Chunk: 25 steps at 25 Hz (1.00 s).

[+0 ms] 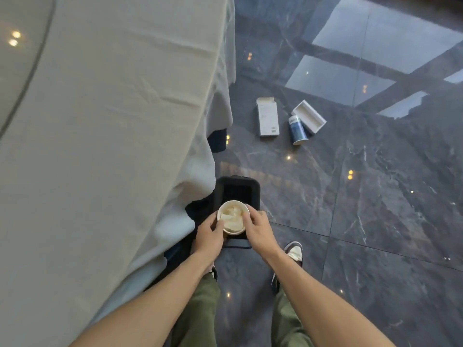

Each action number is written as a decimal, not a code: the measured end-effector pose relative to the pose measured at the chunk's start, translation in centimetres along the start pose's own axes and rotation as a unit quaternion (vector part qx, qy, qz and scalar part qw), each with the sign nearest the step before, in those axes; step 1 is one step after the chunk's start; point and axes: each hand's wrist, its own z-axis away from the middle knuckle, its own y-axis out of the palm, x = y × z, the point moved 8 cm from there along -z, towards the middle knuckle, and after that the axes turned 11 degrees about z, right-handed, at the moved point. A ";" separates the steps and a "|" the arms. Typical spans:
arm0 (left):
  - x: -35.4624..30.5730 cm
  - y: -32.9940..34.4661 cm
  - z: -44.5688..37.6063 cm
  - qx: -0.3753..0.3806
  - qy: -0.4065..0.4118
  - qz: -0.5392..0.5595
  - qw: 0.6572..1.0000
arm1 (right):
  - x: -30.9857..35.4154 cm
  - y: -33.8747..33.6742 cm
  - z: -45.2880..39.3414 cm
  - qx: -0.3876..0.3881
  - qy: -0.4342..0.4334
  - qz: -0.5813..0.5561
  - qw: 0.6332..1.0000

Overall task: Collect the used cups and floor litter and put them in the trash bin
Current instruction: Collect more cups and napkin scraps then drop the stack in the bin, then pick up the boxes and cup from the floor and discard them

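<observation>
Above the black trash bin [254, 190], fingers [246, 216] of both hands grip the tissue-stuffed cup [233, 217].

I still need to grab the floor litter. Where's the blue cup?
The blue cup lies on its side on the floor, upper right of centre, between the flat white box and the open white tray.

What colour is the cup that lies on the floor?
Dark blue, with a white rim and a paler band near its base. The head view shows it.

Single head-worn view, facing steeply down, close over hands, floor [375, 196] beyond
</observation>
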 end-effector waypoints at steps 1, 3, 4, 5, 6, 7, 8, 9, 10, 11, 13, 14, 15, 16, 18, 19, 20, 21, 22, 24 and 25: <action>0.5 0.3 -1.6 -0.016 0.001 -0.008 1.000 | -0.7 0.3 -1.7 -0.004 -0.002 0.016 1.000; 0.8 1.2 -3.6 -0.025 -0.009 -0.015 1.000 | -1.5 0.0 -3.6 -0.028 0.004 0.032 0.999; 1.4 1.8 -4.4 -0.026 -0.022 -0.015 0.999 | -3.0 0.4 -4.6 -0.034 0.023 0.030 0.999; 2.4 2.3 -5.0 -0.027 -0.038 -0.011 0.999 | -4.8 1.1 -5.3 -0.026 0.044 0.027 0.998; 3.3 2.8 -5.2 -0.029 -0.054 -0.007 0.998 | -6.2 1.6 -5.6 -0.017 0.069 0.021 0.997; 4.3 3.2 -5.5 -0.031 -0.069 -0.003 0.997 | -7.4 1.9 -5.9 -0.010 0.098 0.021 0.995; 5.0 3.6 -5.7 -0.034 -0.090 0.009 0.995 | -8.1 2.0 -6.1 0.003 0.126 0.014 0.992; 5.9 4.0 -6.3 -0.036 -0.119 0.032 0.992 | -8.5 2.2 -6.6 0.014 0.150 0.004 0.989; 6.7 4.4 -6.7 -0.034 -0.152 0.054 0.986 | -8.8 2.3 -7.1 0.023 0.178 -0.012 0.984; 7.3 4.8 -7.0 -0.029 -0.179 0.073 0.981 | -9.5 2.9 -7.6 0.033 0.207 -0.035 0.977; 7.5 5.8 -7.3 -0.013 -0.201 0.099 0.975 | -10.1 4.3 -8.1 0.058 0.244 -0.095 0.963; 7.3 6.0 -7.6 -0.011 -0.194 0.104 0.975 | -9.9 4.6 -8.2 0.065 0.247 -0.120 0.959; 7.1 6.1 -7.8 -0.015 -0.180 0.107 0.978 | -9.9 4.8 -8.5 0.062 0.241 -0.130 0.960; 6.6 6.0 -7.9 -0.022 -0.165 0.101 0.981 | -9.7 4.5 -8.6 0.058 0.234 -0.135 0.961; 5.1 5.9 -7.9 -0.033 -0.133 0.067 0.988 | -9.5 3.2 -8.7 0.051 0.217 -0.122 0.967; 4.1 5.9 -7.6 -0.033 -0.112 0.027 0.993 | -9.4 2.3 -8.7 0.052 0.205 -0.100 0.972; 2.8 5.9 -7.1 -0.030 -0.089 -0.022 0.995 | -9.1 1.0 -8.5 0.052 0.187 -0.075 0.978; 1.1 6.1 -6.3 -0.025 -0.066 -0.067 0.995 | -8.6 -0.6 -8.2 0.054 0.165 -0.045 0.984; -0.6 6.4 -5.6 -0.018 -0.051 -0.100 0.993 | -7.9 -2.3 -7.9 0.058 0.145 -0.016 0.988; -4.0 7.7 -4.2 0.004 -0.027 -0.149 0.988 | -6.3 -5.7 -7.1 0.067 0.104 0.042 0.991; -5.9 8.6 -3.3 0.015 -0.013 -0.174 0.985 | -5.6 -7.7 -6.7 0.073 0.087 0.067 0.991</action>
